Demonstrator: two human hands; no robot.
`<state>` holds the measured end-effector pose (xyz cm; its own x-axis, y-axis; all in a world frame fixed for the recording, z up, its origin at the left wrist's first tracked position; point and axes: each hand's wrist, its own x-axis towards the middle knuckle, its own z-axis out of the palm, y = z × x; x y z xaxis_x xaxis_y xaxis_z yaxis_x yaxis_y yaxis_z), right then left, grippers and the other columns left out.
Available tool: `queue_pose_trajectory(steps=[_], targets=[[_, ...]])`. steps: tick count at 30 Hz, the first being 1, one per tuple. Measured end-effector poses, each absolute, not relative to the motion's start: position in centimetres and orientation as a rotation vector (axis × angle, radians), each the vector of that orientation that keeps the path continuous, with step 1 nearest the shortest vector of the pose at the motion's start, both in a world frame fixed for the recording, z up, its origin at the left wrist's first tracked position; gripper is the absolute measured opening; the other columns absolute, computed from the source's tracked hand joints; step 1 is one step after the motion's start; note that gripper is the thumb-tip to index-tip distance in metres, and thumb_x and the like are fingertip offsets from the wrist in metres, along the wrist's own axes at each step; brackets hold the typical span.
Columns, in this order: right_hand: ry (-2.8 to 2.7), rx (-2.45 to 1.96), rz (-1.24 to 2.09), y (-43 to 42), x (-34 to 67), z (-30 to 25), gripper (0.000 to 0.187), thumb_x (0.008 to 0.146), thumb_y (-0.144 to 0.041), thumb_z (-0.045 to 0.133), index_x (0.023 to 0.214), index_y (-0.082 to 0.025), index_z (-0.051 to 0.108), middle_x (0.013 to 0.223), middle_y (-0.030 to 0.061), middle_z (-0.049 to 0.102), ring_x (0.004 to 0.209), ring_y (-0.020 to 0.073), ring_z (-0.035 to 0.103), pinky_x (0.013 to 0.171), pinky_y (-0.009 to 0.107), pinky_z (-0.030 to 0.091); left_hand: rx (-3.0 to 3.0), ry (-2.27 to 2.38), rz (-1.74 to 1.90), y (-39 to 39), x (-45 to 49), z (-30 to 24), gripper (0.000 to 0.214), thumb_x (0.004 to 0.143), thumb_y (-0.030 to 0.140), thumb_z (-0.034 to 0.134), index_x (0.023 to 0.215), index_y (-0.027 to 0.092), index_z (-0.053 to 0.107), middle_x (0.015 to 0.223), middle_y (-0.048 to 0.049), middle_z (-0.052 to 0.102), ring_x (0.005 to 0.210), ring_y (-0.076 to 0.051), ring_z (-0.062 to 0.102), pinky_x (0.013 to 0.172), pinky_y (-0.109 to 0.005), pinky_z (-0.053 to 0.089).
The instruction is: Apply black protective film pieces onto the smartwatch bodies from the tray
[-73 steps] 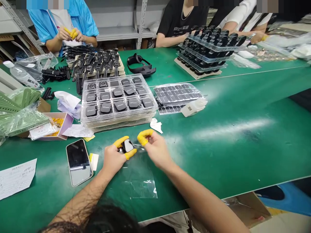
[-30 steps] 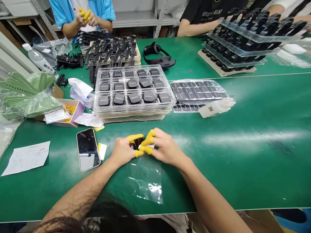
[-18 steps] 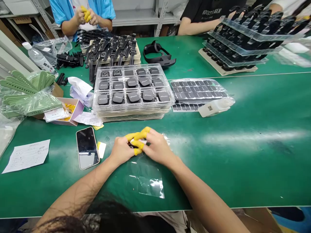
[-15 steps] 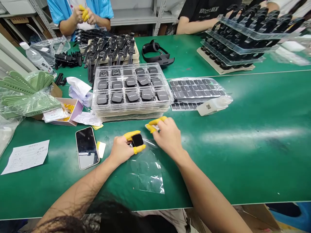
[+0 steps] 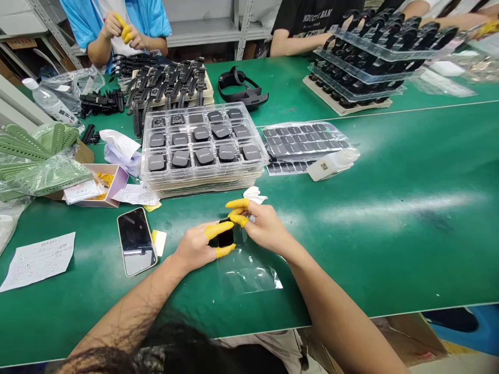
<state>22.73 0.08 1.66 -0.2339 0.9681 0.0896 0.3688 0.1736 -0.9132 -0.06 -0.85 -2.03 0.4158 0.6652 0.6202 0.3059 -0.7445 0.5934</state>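
A small black-screened watch body (image 5: 225, 238) is gripped at its edges by my left hand (image 5: 200, 244), whose thumb and finger wear yellow finger cots. My right hand (image 5: 261, 223), also in yellow cots, is pinched at the watch's upper right corner. What lies between its fingertips is too small to make out. Below both hands a clear plastic film sheet (image 5: 253, 280) with cut outlines rests on the green table. Just beyond my right fingers lies a crumpled white wipe (image 5: 255, 195).
A clear tray (image 5: 205, 171) of dark square watch pieces stands ahead. Left are a phone (image 5: 136, 241) and a paper (image 5: 39, 259). A white bottle (image 5: 333, 163) lies right, near a black-square sheet (image 5: 306, 140). Stacked watch trays (image 5: 358, 72) and co-workers are across the table.
My right hand has let go of the white wipe, leaving it on the table, and moved down-left to the watch. The film sheet has shifted. My left hand still holds the watch.
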Motion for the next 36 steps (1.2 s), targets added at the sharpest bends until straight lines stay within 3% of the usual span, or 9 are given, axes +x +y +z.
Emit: queue_pose_trajectory(steps=[7,18,25,29,32,36], targets=[[-1.849,-1.200,1.019,-0.1,22.9,2.4,0.025,0.092,-0.020,0.069,0.114,-0.024,0.080,0.103,0.0064,0.083,0.082,0.0197,0.075,0.077,0.036,0.064,2.268,0.869,1.239,-0.8,-0.2,-1.8,0.047,0.089,0.026,0.089,0.134,0.026,0.076,0.117,-0.0042,0.089,0.096,-0.023,0.087,0.092,-0.032,0.073],[-1.774,-1.381,0.920,0.3,22.4,1.9,0.012,0.093,-0.024,0.066,0.097,-0.026,0.077,0.096,0.0040,0.084,0.092,0.0241,0.076,0.084,0.038,0.058,2.369,0.887,1.146,-1.0,-0.3,-2.4,0.037,0.096,0.040,0.082,0.131,0.028,0.078,0.108,-0.0019,0.089,0.100,-0.021,0.087,0.095,-0.031,0.072],[-1.752,-1.372,1.025,0.3,21.7,1.5,0.009,0.095,-0.031,0.060,0.090,-0.026,0.067,0.092,0.0033,0.077,0.084,0.0221,0.071,0.079,0.037,0.054,2.298,0.954,1.091,-1.1,-0.3,-2.4,0.039,0.093,0.038,0.084,0.129,0.025,0.081,0.110,-0.0042,0.089,0.090,-0.022,0.087,0.087,-0.031,0.072],[-1.337,-1.362,0.972,1.2,22.9,1.7,0.025,0.093,-0.051,0.070,0.093,-0.027,0.064,0.095,0.0036,0.072,0.088,0.0214,0.067,0.085,0.039,0.055,2.146,1.050,0.939,-1.3,-0.2,-2.1,0.044,0.087,0.038,0.088,0.129,0.025,0.082,0.104,-0.0039,0.090,0.083,-0.022,0.085,0.080,-0.032,0.072],[-1.113,-1.307,1.065,1.3,24.4,2.9,0.043,0.086,-0.065,0.080,0.095,-0.028,0.062,0.091,0.0008,0.068,0.073,0.0165,0.060,0.073,0.034,0.055,1.937,1.116,0.786,-0.9,-0.1,-1.5,0.051,0.081,0.039,0.092,0.129,0.025,0.083,0.104,-0.0026,0.090,0.083,-0.022,0.085,0.085,-0.035,0.073],[-1.181,-1.336,1.492,0.2,23.9,4.1,0.048,0.073,-0.059,0.095,0.093,-0.024,0.069,0.090,0.0023,0.072,0.068,0.0145,0.060,0.063,0.031,0.053,1.626,1.090,0.695,0.1,-0.1,-0.7,0.062,0.073,0.039,0.097,0.130,0.022,0.082,0.115,-0.0047,0.089,0.097,-0.026,0.087,0.097,-0.040,0.072]])
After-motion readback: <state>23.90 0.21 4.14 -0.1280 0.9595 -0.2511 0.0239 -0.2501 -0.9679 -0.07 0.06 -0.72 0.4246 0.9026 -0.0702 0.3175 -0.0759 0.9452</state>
